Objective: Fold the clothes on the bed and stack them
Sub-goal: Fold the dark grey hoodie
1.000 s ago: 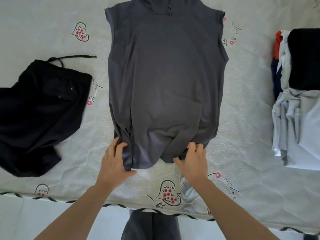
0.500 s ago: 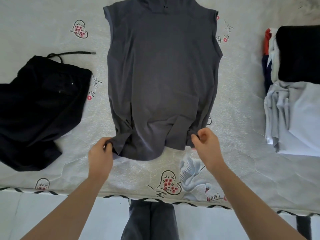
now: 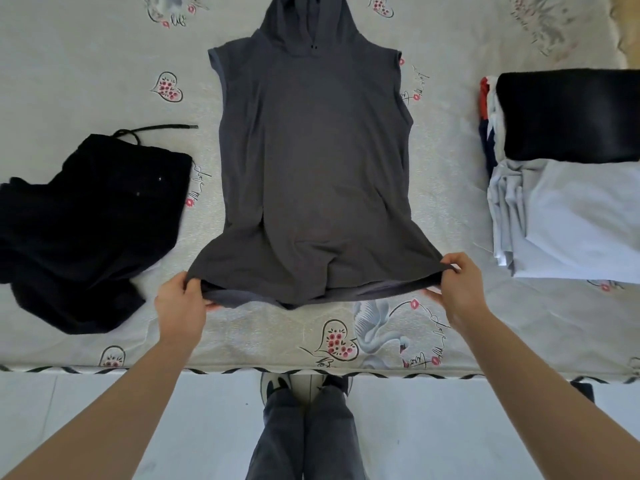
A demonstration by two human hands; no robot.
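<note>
Pale bed under a sheet printed with hearts, swans and script, filling most of the view, its striped edge running just above a light floor.

Spread flat on the middle of the bed: a dark grey sleeveless hoodie, hood pointing away from the bed's near edge, hem toward it. Hem stretched wide and lifted slightly off the sheet, the lighter inner layer showing beneath.

Left hand at the hoodie's left hem corner, fingers curled and gripping the fabric. Right hand at the right hem corner, thumb on top, pinching the fabric the same way. Both forearms bare, reaching in from the near edge.

Left of the hoodie, apart from it: crumpled black shorts with a drawstring trailing toward the hoodie.

Right of the hoodie, well apart: a stack of folded clothes, a black piece lying on top at the far end, a white piece showing nearer, red and navy edges visible along the side facing the hoodie.

Below the bed's near edge: legs in grey trousers and shoe tips on the floor.
</note>
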